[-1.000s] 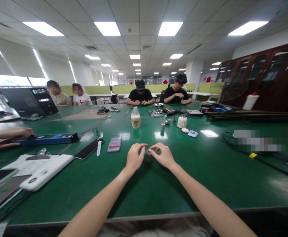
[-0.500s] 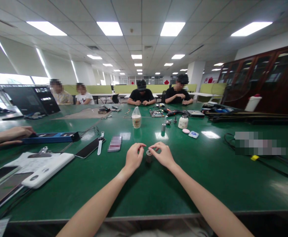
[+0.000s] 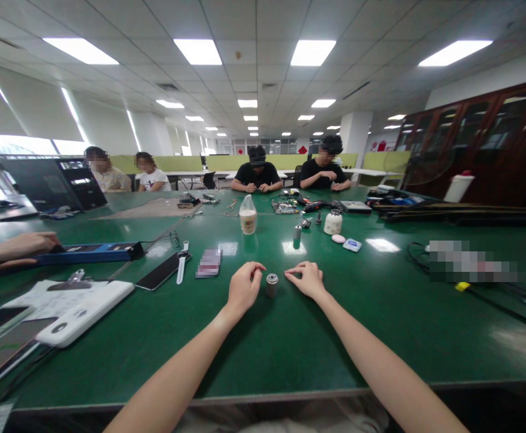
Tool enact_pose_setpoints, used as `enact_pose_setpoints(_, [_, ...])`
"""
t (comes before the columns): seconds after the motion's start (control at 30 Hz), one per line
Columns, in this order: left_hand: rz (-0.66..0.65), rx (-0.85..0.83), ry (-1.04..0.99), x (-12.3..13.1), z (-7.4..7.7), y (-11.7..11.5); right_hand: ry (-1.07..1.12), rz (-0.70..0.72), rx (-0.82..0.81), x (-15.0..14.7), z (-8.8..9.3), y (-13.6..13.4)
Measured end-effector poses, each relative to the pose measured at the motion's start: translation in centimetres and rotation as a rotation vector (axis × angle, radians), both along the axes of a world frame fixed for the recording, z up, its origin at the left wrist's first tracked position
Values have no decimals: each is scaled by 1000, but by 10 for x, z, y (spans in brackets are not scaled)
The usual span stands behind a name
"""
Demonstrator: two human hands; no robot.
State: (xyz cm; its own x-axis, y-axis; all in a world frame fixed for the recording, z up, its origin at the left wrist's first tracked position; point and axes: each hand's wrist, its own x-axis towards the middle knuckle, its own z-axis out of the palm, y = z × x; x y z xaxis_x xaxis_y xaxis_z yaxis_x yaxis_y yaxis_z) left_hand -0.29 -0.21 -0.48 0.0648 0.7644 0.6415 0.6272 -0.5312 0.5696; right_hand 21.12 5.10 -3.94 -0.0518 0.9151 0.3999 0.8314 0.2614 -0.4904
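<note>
A small grey metal cylinder [image 3: 272, 287] stands upright on the green table [image 3: 290, 355], between my two hands. Its round top shows dark openings. My left hand [image 3: 244, 290] is just left of it, fingers loosely bent, with a gap between thumb and forefinger and nothing visible in them. To the right, my right hand [image 3: 306, 280] is apart from the cylinder. Its thumb and forefinger tips come together; anything between them is too small to make out. Farther back stands another metal cylinder [image 3: 297, 236], also upright.
Beyond are a bagged cup [image 3: 247, 221], a white jar [image 3: 333, 222], a pink lid [image 3: 338, 239] and a small blue-white case [image 3: 352, 245]. On the left lie a watch [image 3: 182, 263], a phone [image 3: 158, 272] and a clipboard [image 3: 79, 276]. Another person's hand [image 3: 26, 246] rests by a blue bar.
My right hand has moved right, away from the cylinder's top, and its thumb and forefinger have come closer together. My left hand and the cylinder have stayed almost in place.
</note>
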Motion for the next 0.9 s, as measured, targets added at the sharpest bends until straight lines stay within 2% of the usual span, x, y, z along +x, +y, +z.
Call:
enact_pose_setpoints(0.23, [-6, -14, 15, -1, -1, 1, -8, 0, -23, -4, 7, -4])
enact_pose_setpoints(0.37, [-10, -16, 24, -2, -1, 1, 93, 18, 74, -6, 18, -9])
enact_pose_setpoints(0.5, [-15, -9, 35, -2, -2, 1, 219, 174, 217, -15, 31, -23])
enact_pose_setpoints(0.63, [-17, -5, 42, -2, -3, 2, 190, 324, 257, -29, 36, -36])
enact_pose_setpoints(0.9, [-41, -19, 67, -2, -5, 3, 105, 353, 226, -36, 32, -39])
